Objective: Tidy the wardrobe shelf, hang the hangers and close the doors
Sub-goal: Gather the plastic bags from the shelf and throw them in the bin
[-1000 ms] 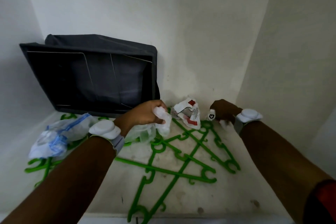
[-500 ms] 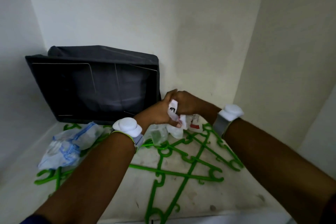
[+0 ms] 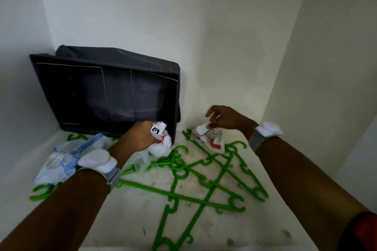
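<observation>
Shelf contents, wardrobe compartment, as seen from my head camera.

Item: wardrobe shelf [image 3: 130,216], white, stained and speckled along the front.

Item: grey fabric box [image 3: 110,91], tipped on its side at the back left, open face toward me, leaning against the rear wall.

Item: green hangers [image 3: 206,181] — several, plastic, lying flat and crossed over one another across the middle and right of the shelf; more hooks show at the left under a plastic bag. None is hung.

Item: clear plastic bag with blue print [image 3: 67,159], crumpled, lying at the left, on top of hanger ends and just beside my left wrist.

Item: my left hand [image 3: 140,138], closed into a fist around a wad of crumpled white wrappers [image 3: 161,134]; one scrap carries a black mark, another a bit of red. More thin clear plastic hangs below the fist onto the hangers. The fist sits right at the lower front corner of the box.

Item: my right hand [image 3: 226,118], fingers loosely spread and curled downward, holding nothing that I can make out — it hovers just above a crumpled white-and-red wrapper [image 3: 210,138]; whether a fingertip touches it I cannot tell. That wrapper rests on the hangers near the rear wall.

Item: white wrist devices [image 3: 98,160] on grey bands, one on each wrist.
</observation>
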